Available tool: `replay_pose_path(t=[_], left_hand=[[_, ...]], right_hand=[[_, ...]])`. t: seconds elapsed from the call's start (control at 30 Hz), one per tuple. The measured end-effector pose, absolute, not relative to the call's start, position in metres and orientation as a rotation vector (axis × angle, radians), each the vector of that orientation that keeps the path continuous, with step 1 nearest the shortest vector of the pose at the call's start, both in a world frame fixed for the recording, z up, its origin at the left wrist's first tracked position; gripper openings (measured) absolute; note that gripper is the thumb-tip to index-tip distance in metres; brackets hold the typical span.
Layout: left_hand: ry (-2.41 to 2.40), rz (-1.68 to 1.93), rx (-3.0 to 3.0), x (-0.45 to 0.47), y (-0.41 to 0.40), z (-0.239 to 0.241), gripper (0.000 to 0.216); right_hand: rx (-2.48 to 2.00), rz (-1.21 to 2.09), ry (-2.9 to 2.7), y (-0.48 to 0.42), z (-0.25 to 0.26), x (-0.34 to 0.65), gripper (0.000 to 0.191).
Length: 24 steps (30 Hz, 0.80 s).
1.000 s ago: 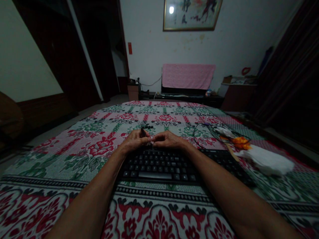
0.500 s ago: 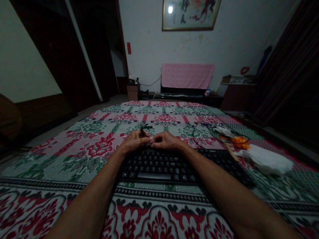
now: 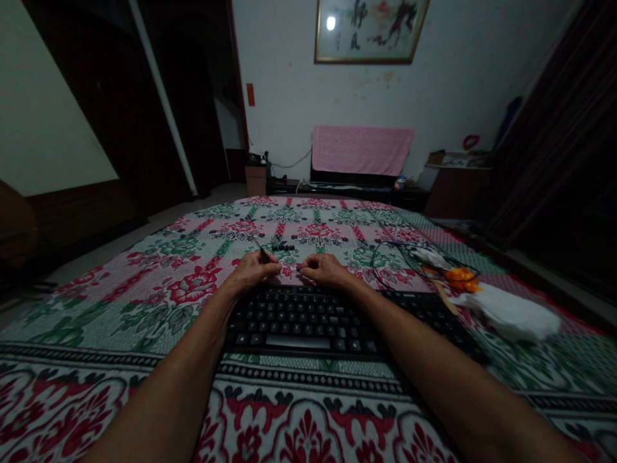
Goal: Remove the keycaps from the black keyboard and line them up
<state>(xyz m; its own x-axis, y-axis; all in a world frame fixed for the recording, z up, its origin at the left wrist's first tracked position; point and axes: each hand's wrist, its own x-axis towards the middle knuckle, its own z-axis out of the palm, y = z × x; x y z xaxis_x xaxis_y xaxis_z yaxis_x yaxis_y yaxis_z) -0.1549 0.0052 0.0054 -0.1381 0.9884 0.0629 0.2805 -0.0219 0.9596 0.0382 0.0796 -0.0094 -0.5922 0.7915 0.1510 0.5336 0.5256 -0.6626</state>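
A black keyboard lies on a floral bedspread in front of me. My left hand rests at the keyboard's far edge, fingers closed around a thin dark tool that pokes up and away. Just right of it, my right hand has its fingers curled in a pinch near the same edge; what it holds is too small to make out. A small row of dark pieces lies on the bedspread just beyond my hands.
To the right lie a looped black cable, an orange item and a white cloth. Beyond the bed stand a pink-covered unit, low cabinets and a framed picture on the wall.
My hands have drawn slightly apart and shifted toward the keyboard's far edge. The tool in my left hand now tilts further away from me.
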Motion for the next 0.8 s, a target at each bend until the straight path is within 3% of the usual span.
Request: replay_pose_path(t=[0.2, 0.5, 0.8], left_hand=[[1.507, 1.183, 1.365, -0.152, 0.001, 0.009, 0.027], [1.562, 1.207, 1.363, -0.146, -0.002, 0.014, 0.023], [1.570, 1.219, 1.396, -0.147, 0.002, 0.010, 0.018]], right_hand=[[-1.275, 0.632, -2.479, 0.100, 0.000, 0.024, 0.015], [-1.487, 0.313, -2.184, 0.140, -0.013, 0.004, 0.023], [-1.666, 0.250, -2.139, 0.145, -0.017, -0.014, 0.022]])
